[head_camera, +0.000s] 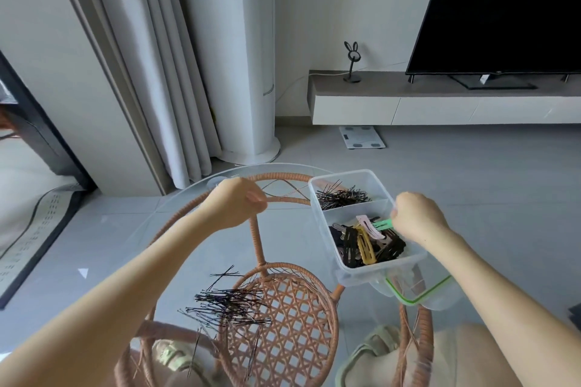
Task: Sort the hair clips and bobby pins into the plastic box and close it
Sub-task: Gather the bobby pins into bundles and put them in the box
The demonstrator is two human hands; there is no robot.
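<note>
Glass surface [176,229] carries loose bobby pins [229,305] near left and the plastic box [361,272] at right, lid [418,292] just beside it. Right hand [418,217] fingers pinch a green clip [383,224] over its near compartment; left hand [235,203] is curled, whether holding something I cannot tell.

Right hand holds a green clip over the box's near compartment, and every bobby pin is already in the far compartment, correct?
Not every one: the head view shows a pile of bobby pins on the glass table, outside the plastic box. The right hand holds the green clip over the near compartment; only some pins are in the far one.
</note>
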